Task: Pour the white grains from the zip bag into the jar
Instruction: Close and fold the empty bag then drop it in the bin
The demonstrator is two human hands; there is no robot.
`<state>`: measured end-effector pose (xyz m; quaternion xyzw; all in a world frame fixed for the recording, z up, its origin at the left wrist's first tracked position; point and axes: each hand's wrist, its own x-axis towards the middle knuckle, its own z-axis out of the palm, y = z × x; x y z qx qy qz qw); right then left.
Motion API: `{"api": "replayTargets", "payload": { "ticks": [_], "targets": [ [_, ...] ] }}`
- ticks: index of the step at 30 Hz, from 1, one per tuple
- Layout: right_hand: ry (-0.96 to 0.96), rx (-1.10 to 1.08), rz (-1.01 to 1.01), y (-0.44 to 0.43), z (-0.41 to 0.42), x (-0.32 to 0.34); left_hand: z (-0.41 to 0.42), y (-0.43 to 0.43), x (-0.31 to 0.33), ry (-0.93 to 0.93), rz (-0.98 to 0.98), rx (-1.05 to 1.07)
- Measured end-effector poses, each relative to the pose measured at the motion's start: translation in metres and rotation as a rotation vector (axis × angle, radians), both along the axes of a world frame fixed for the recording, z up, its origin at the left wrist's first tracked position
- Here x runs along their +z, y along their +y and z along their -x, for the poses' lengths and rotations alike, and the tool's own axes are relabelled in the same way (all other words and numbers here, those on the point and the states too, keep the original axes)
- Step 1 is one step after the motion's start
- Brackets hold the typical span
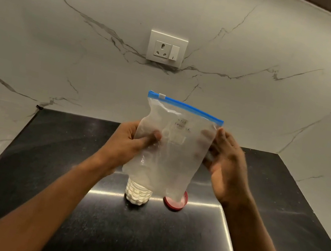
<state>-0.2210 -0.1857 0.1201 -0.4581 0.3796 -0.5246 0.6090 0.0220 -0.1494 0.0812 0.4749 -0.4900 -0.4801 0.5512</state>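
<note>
Bag (177, 140) hangs upright in the air, blue zip on top, just above the jar (137, 195) of white grains (135, 199) and the red lid (175, 203) on the black table (277, 210). The left hand (133, 142) grips its left edge, thumb on the front. The right hand (226, 164), blurred, has its fingers behind the right edge; I cannot tell whether it grips.

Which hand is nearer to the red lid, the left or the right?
Right. The right hand, holding the zip bag by its right edge, is just above and right of the red lid; the left hand grips the bag farther left, over the jar.
</note>
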Motion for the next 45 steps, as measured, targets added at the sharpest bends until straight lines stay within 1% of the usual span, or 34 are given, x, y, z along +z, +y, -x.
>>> {"api": "replayTargets", "payload": {
  "ticks": [3,5,11,13,15,17,18,19,20,22,23,24,26,28,29,31,32,35,36,38,40,41,43,45],
  "targets": [
    [0.218,0.283,-0.048,0.011,-0.001,-0.022,0.001,0.000,0.000,0.116,-0.016,0.039],
    [0.277,0.320,-0.053,0.016,-0.002,-0.033,-0.001,0.001,0.000,0.145,-0.057,0.010],
    [0.104,0.189,-0.151,0.017,0.000,-0.033,-0.013,0.006,0.001,0.182,-0.192,-0.111],
    [0.007,0.135,-0.231,0.017,-0.002,-0.034,-0.016,0.007,0.001,0.247,-0.206,-0.122],
    [-0.145,0.048,-0.370,0.017,-0.007,-0.035,-0.017,0.008,0.000,0.430,-0.238,-0.139],
    [-0.314,-0.019,-0.496,0.018,-0.011,-0.040,-0.019,0.011,-0.001,0.686,-0.266,-0.194],
    [-0.374,-0.024,-0.527,0.018,-0.012,-0.042,-0.021,0.013,-0.002,0.756,-0.260,-0.230],
    [-0.404,-0.016,-0.541,0.019,-0.012,-0.043,-0.024,0.014,-0.004,0.748,-0.242,-0.268],
    [-0.412,-0.007,-0.545,0.019,-0.012,-0.045,-0.027,0.015,-0.006,0.646,-0.226,-0.289],
    [-0.385,0.003,-0.545,0.018,-0.011,-0.047,-0.029,0.015,-0.009,0.266,-0.187,-0.268],
    [-0.356,0.017,-0.544,0.018,-0.010,-0.048,-0.028,0.014,-0.010,0.107,-0.167,-0.233],
    [-0.316,0.043,-0.544,0.018,-0.010,-0.049,-0.025,0.013,-0.010,0.029,-0.150,-0.194],
    [-0.233,0.103,-0.547,0.019,-0.011,-0.052,-0.019,0.013,-0.007,0.006,-0.111,-0.120],
    [-0.200,0.153,-0.525,0.020,-0.011,-0.053,-0.013,0.010,-0.008,0.029,-0.080,-0.034],
    [-0.214,0.174,-0.494,0.019,-0.011,-0.052,-0.011,0.010,-0.008,0.047,-0.062,0.003],
    [-0.245,0.229,-0.371,0.017,-0.007,-0.051,-0.008,0.008,-0.011,0.114,-0.043,0.044],
    [-0.227,0.259,-0.300,0.018,-0.005,-0.050,-0.006,0.008,-0.011,0.171,-0.053,0.054],
    [-0.057,0.271,-0.122,0.025,-0.012,-0.054,0.001,0.011,-0.009,0.308,-0.096,0.046],
    [-0.036,0.277,-0.080,0.028,-0.017,-0.057,0.004,0.012,-0.010,0.331,-0.110,0.031],
    [-0.121,0.302,-0.049,0.033,-0.033,-0.058,0.013,0.015,-0.011,0.354,-0.142,-0.007],
    [-0.234,0.239,-0.077,0.033,-0.047,-0.056,0.023,0.019,-0.012,0.395,-0.172,-0.027],
    [-0.254,0.169,-0.083,0.030,-0.052,-0.055,0.026,0.020,-0.012,0.433,-0.182,-0.029],
    [-0.213,0.035,-0.038,0.025,-0.058,-0.057,0.029,0.020,-0.012,0.493,-0.193,-0.019],
    [-0.081,-0.050,0.117,0.022,-0.062,-0.061,0.031,0.020,-0.013,0.483,-0.214,0.012]
  ]
}}
